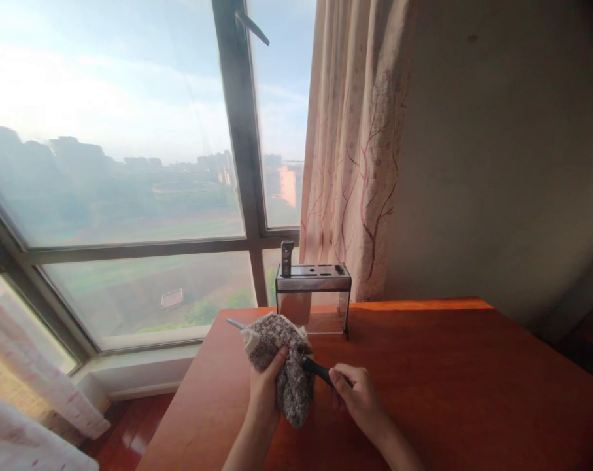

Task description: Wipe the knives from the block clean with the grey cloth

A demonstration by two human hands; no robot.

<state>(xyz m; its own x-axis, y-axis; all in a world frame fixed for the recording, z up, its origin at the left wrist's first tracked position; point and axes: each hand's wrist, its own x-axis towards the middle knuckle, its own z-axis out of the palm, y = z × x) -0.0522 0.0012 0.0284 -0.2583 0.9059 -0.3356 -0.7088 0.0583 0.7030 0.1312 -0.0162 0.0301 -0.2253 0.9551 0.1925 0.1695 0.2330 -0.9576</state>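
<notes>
My left hand (pixel 267 383) is closed around a fluffy grey-brown cloth (pixel 295 392), thumb on top. The cloth wraps a knife (pixel 318 369), hiding most of its blade. Only a short pale tip pokes out at the cloth's upper left. My right hand (pixel 357 396) grips the knife's black handle, just right of the cloth. Both hands are above the tabletop. Beyond them stands a knife block (pixel 313 283) with a slotted metal top and clear sides. One metallic handle (pixel 287 258) sticks up from its left end.
The reddish-brown wooden table (pixel 438 386) spreads to the right, with its left edge near my left arm. A large window (pixel 129 163) lies behind and to the left. A patterned curtain (pixel 355 144) hangs behind the knife block, beside a plain wall (pixel 492 157).
</notes>
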